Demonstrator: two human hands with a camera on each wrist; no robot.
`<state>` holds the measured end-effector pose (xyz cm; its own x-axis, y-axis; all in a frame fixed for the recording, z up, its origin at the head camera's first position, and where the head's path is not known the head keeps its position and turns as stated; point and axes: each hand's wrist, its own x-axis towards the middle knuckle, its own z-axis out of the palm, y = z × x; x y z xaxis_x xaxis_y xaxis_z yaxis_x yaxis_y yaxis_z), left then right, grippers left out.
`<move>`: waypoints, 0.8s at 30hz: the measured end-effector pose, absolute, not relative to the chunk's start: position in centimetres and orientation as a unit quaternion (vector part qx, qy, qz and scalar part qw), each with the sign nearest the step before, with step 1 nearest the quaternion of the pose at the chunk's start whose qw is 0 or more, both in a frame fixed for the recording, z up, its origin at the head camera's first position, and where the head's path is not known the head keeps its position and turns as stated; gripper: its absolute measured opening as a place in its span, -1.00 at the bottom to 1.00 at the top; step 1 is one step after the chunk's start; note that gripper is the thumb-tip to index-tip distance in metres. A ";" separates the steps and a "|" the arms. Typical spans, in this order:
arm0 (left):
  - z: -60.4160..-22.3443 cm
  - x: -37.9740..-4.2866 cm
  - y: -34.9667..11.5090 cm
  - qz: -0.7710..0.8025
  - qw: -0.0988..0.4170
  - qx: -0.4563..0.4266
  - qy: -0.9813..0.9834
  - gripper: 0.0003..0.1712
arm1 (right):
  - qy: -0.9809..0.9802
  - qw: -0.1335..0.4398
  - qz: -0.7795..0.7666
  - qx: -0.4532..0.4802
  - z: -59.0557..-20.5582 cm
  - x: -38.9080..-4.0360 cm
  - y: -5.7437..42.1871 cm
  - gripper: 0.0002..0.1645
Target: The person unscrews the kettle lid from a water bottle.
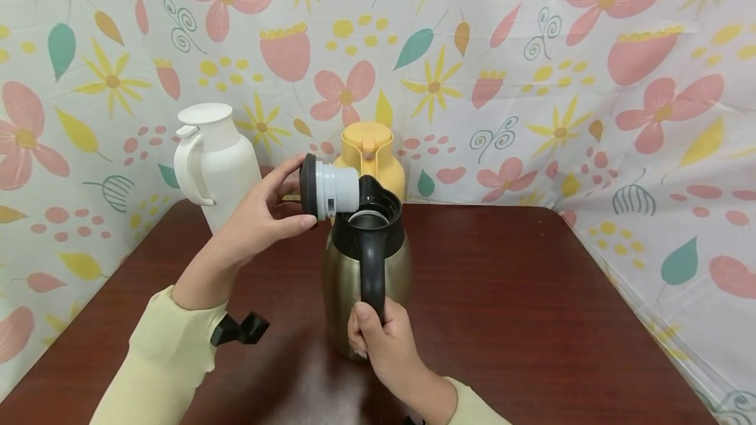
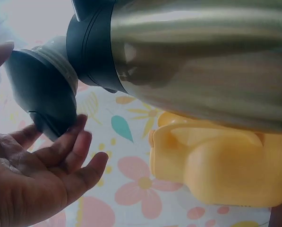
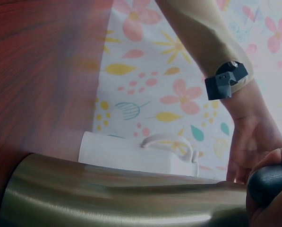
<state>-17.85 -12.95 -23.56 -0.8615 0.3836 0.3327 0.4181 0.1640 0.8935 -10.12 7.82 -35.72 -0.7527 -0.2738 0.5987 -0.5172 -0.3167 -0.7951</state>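
Note:
A gold metal thermos jug (image 1: 338,287) with a black collar stands upright on the table, its mouth uncovered. My right hand (image 1: 386,343) grips the lower part of its black handle (image 1: 372,267). Just left of the mouth, my left hand (image 1: 260,215) holds the stopper lid (image 1: 339,190), tipped on its side, pinched between thumb and fingers by its black cap. The pale threaded plug of the lid points right, towards the spout. In the left wrist view the black cap (image 2: 41,90) lies against the fingers, close to the jug's collar (image 2: 91,47).
A white thermos jug (image 1: 227,162) stands behind my left hand. Behind the gold jug is a yellow thermos jug (image 1: 386,166), partly hidden. The dark red-brown table (image 1: 502,307) ends at a flower-patterned cloth (image 1: 449,84). A black wrist mount (image 1: 241,330) sits on the left sleeve.

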 end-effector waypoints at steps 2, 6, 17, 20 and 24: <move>-23.7 -17.9 -13.2 -0.588 0.021 -0.260 -0.766 0.00 | -0.577 0.081 0.737 0.343 -35.7 -10.1 7.8 -0.38; -23.8 -17.9 -13.8 -0.575 0.028 -0.264 -0.774 -0.09 | -0.570 0.086 0.739 0.349 -35.9 -10.2 7.7 -0.39; -25.2 -17.6 -14.3 -0.584 0.011 -0.229 -0.779 -0.01 | -0.574 0.103 0.731 0.355 -35.8 -10.2 7.8 -0.43; -26.2 -17.4 -14.9 -0.612 0.006 -0.211 -0.762 0.01 | -0.574 0.105 0.730 0.355 -35.9 -10.3 7.8 -0.43; -27.8 -17.3 -16.1 -0.640 -0.001 -0.191 -0.744 0.04 | -0.573 0.105 0.731 0.357 -35.8 -10.3 7.8 -0.42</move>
<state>-17.34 -16.07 -27.85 -0.9271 0.2850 0.2434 0.2833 0.1076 0.9530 -10.29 7.75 -35.81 -0.7231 -0.2553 0.6418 -0.5622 -0.3223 -0.7616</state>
